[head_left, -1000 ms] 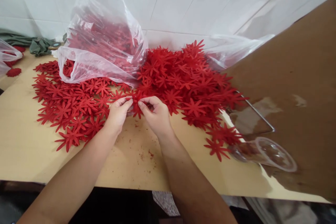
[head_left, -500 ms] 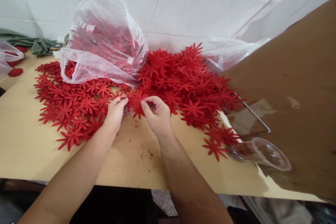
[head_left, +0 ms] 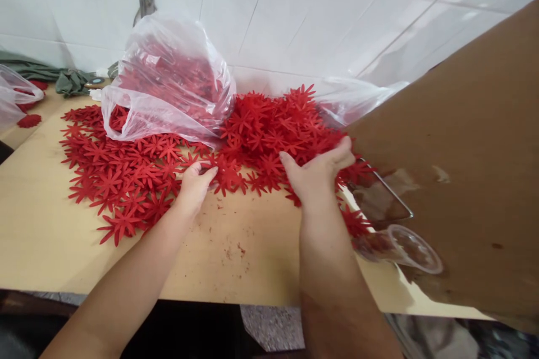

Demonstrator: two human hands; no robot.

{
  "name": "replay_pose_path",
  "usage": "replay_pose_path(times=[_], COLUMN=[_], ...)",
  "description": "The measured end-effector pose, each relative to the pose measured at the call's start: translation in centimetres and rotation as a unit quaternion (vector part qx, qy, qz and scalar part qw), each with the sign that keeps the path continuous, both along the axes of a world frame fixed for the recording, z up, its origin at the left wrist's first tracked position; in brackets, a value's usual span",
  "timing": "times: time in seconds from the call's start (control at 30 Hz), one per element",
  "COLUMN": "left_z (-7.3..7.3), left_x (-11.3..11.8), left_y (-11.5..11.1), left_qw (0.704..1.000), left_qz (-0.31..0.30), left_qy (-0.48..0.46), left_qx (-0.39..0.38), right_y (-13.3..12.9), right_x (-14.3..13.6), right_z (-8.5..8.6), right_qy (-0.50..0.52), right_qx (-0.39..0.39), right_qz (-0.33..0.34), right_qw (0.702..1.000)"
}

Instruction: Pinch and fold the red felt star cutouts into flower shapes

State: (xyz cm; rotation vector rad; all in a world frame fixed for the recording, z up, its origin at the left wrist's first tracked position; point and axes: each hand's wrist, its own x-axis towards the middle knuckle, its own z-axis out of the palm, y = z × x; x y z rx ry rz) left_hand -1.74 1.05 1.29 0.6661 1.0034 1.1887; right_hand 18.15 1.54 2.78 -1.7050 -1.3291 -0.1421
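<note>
Red flower cutout (head_left: pixel 228 175): in front of the right end of the handled plastic bag (head_left: pixel 158 115), near the tabletop; whether it is one layer or several is hard to tell.
Handling: probably very light and bendy, like felt or thin foam, with little slip; narrow petals likely fold or tear sooner than the middle.
Best hold: a fingertip pinch at the solid centre or a petal's root, I would judge, rather than a petal tip.
Petal look: plain matte red, slim rounded petals radiating from a small centre.
Left hand (head_left: pixel 197 180): in front of the bag, thumb and forefinger pinched together on the cutout's left edge.
Right hand (head_left: pixel 315 174): right of the bag, thumb and fingers spread apart, gripping nothing visible; contact with the loose flower heap (head_left: pixel 269 123), beside the bag, cannot be told.
</note>
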Motion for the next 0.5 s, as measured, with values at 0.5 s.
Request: replay_pose_path(times=[0.5], left_z=[-1.2], left_x=[0.4], left_y=[0.4], left_qw=[0.992], left_qz=[0.014], left_qy=[0.087], left_qx=[0.095], right_y=[-1.4], right_x=[-7.7], right_z=[-0.9], right_qy=[0.264], right_qx=[-0.173], right_qz=[0.348], right_qw=[0.883])
